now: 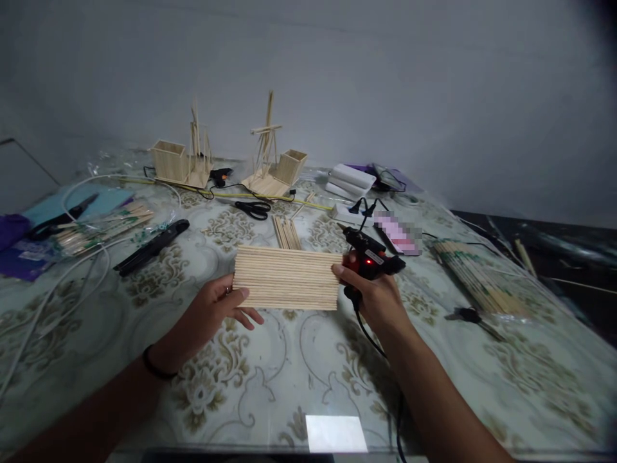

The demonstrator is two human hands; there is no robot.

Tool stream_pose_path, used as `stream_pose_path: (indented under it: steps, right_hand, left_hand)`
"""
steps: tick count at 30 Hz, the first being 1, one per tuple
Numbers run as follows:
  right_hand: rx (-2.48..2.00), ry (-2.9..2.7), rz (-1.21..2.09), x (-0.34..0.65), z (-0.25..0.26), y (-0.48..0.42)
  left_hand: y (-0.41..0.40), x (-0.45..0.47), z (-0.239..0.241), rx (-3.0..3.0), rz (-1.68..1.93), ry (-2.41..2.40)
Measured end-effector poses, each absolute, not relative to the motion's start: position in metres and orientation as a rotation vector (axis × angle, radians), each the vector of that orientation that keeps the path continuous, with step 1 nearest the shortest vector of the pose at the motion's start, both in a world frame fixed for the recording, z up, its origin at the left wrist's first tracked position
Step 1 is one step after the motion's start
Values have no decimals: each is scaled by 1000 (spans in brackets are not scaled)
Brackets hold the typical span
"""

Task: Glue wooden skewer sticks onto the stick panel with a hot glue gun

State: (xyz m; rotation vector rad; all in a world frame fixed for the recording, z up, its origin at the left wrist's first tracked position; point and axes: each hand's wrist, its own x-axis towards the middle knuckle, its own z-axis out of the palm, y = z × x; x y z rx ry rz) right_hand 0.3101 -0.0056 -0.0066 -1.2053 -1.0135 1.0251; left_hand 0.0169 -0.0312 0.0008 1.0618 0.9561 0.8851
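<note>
A flat panel of thin wooden sticks (286, 280) laid side by side is held up over the table. My left hand (224, 302) grips its left end, thumb on the face and other fingers behind and below. With my right hand (373, 289) I hold a black hot glue gun (369, 254) whose red light is lit. The thumb of that same hand touches the panel's right end. The gun's nozzle points up and left, and its cord hangs down past my wrist. Just beyond the panel lies a small bundle of loose sticks (286, 233).
Two stick-built models with box parts (169, 162) (292, 166) stand at the back. Scissors (253, 209), a black cutter (153, 247) and a second glue gun (222, 177) lie around. Packed sticks (477, 280) and pliers-like tool (475, 319) are right. White cables (103, 257) cross the left.
</note>
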Motion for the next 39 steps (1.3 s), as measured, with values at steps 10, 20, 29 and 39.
stream_pose_path:
  steps: [10,20,29,39]
  right_hand:
    - [-1214,-1068,997,315,-12,-7]
    - [-1160,-1052,1045,312,-9,-10]
    - [-1197,-1088,1009,313,-11,-10]
    - [-1182,-1046,1039,313,-10,-10]
  left_hand:
    - [-31,19,4,1251,968,1179]
    - [-28,16,3,1251,1143,1297]
    - [-25,9,-1,1445,1140,1491]
    - [-27,7,-4,1678,1076,1594]
